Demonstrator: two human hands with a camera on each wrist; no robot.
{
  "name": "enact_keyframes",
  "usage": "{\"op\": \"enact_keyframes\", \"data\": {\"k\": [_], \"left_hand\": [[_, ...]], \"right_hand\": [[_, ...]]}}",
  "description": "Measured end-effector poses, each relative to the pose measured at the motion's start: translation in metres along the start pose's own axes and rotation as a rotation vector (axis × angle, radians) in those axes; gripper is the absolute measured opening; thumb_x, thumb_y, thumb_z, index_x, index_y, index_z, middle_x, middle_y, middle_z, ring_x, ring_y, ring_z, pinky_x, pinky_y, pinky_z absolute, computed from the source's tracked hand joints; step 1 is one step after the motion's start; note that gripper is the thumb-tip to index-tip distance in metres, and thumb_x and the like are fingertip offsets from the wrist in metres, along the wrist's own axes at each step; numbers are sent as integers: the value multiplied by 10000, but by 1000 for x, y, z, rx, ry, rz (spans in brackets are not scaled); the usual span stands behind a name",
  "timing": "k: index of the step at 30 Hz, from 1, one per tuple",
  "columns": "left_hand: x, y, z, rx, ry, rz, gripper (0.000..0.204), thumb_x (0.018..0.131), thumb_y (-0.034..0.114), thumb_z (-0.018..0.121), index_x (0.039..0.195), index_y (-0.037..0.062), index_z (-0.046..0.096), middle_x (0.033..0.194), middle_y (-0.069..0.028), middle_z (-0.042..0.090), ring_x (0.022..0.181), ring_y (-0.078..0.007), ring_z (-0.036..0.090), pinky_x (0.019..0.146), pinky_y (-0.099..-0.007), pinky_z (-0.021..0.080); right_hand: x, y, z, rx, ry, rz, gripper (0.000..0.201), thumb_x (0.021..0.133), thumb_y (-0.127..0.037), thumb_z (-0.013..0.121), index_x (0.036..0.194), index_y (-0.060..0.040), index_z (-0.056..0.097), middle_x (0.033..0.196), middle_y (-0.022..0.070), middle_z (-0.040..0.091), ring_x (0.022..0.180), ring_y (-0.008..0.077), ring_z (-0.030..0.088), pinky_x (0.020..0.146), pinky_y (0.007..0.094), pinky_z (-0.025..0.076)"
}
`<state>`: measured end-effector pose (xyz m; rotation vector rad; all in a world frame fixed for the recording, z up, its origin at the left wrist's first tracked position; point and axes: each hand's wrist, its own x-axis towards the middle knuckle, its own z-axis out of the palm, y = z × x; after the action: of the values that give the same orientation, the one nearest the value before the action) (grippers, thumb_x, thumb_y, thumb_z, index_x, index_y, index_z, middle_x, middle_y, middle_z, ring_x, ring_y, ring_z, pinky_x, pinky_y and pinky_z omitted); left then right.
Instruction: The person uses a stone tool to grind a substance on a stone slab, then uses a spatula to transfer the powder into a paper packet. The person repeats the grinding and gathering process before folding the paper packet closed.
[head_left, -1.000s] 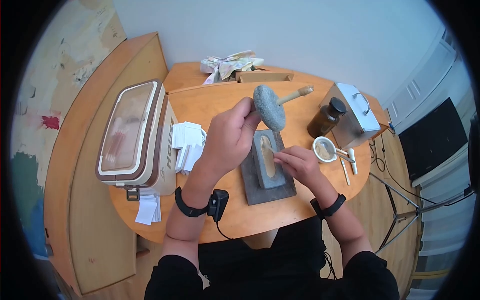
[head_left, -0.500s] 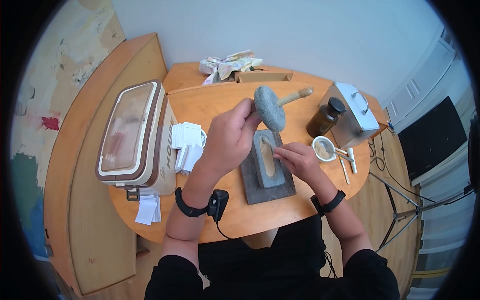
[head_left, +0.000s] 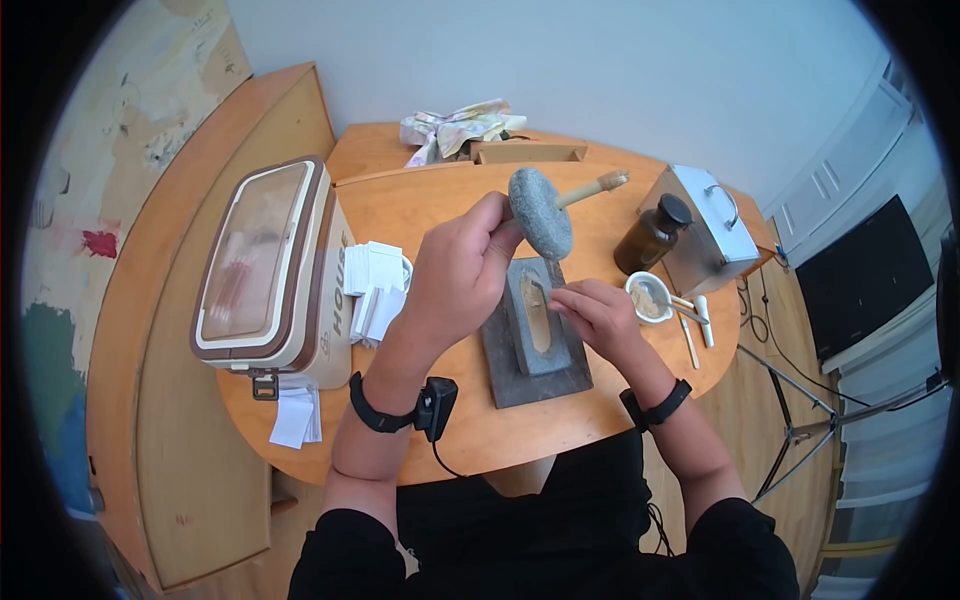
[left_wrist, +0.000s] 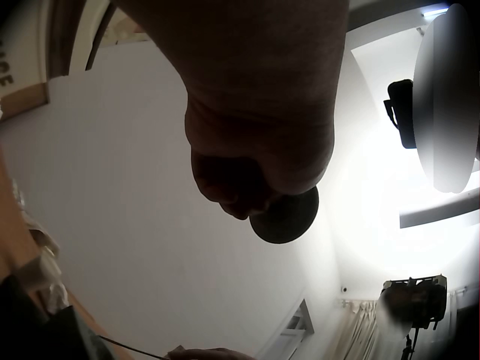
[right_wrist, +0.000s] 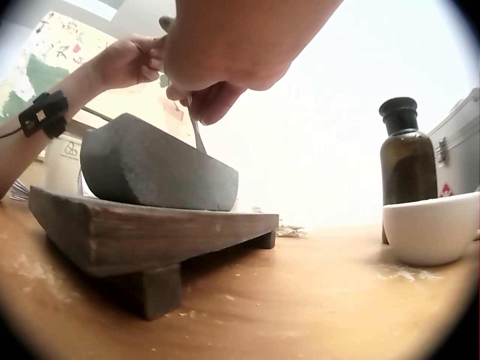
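Observation:
My left hand (head_left: 462, 268) holds a grey stone grinding wheel (head_left: 540, 213) up above the table, gripping it from the left side. A wooden axle handle (head_left: 590, 192) sticks out from the wheel's other side. Beneath it lies a long stone grinding trough (head_left: 540, 366) with tan powder (head_left: 541, 328) along its hollow. My right hand (head_left: 603, 320) is at the trough's right rim and pinches a thin metal tool (right_wrist: 198, 136), which slants down into the hollow. In the left wrist view, my left hand (left_wrist: 259, 142) is dark, with the wheel (left_wrist: 286, 217) partly hidden behind it.
A footed wooden board (head_left: 515, 392) carries the trough. To the right stand a white mortar (right_wrist: 427, 232) with powder, a brown bottle (head_left: 646, 240) and a metal case (head_left: 705, 235). White paper slips (head_left: 376, 272) and a beige carrier box (head_left: 265, 270) are on the left.
My right hand has made small movements along the trough's right rim, and the tool's tip has shifted within the hollow. The left hand and the wheel have stayed nearly still.

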<state>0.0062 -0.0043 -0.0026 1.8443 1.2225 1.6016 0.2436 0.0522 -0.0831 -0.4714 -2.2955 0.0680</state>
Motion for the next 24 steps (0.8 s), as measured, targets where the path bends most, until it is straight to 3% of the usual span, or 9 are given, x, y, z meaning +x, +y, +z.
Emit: {"op": "enact_keyframes", "data": {"k": [24], "left_hand": [[2, 0, -3, 20, -13, 11, 55, 981, 21, 578, 1008, -21, 602, 824, -204, 682, 755, -414, 666, 648, -422, 496]], "right_hand": [[-3, -3, 9, -41, 31, -25, 154, 831, -61, 804, 968, -31, 743, 861, 110, 713, 730, 281, 699, 623, 374, 570]]}}
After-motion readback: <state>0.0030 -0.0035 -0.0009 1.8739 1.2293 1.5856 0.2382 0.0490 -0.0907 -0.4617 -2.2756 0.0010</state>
